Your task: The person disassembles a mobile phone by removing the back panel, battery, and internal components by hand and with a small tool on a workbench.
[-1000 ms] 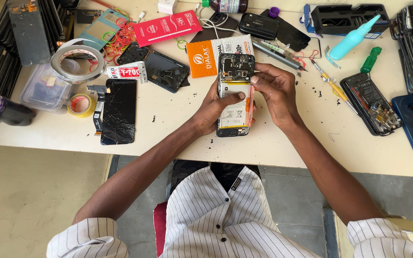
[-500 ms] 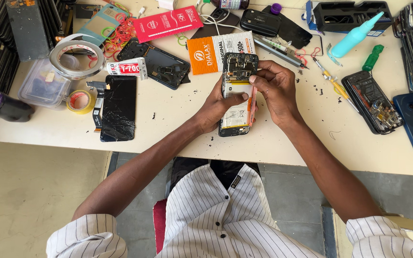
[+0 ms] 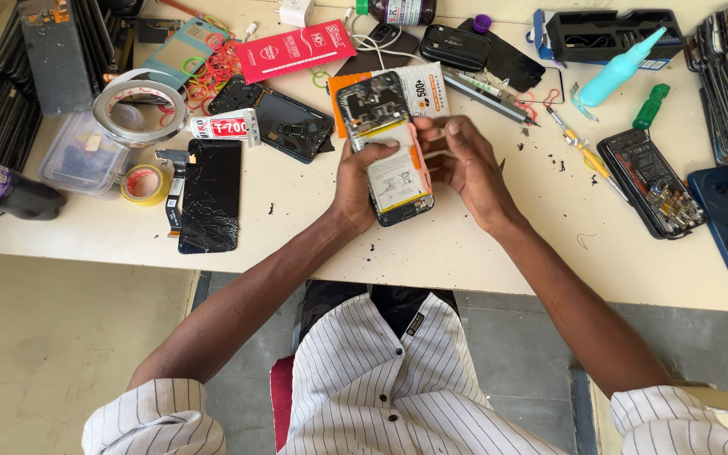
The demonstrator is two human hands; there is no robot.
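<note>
Left hand [image 3: 357,181] clamps the opened phone [image 3: 385,147] (back off, battery showing) above the table [image 3: 482,253] at centre so it stays steady, while right hand [image 3: 461,160] pinches its three-o'clock edge, cracked screen [image 3: 210,195] at nine o'clock.

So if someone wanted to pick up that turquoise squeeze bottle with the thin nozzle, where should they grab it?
Probably around the wide body of the turquoise plastic squeeze bottle, coming from above. It lies on its side on the cream table, nozzle aimed up and right against the black tray. The body is thick and round; the nozzle tapers too thin for a firm grip.
</note>
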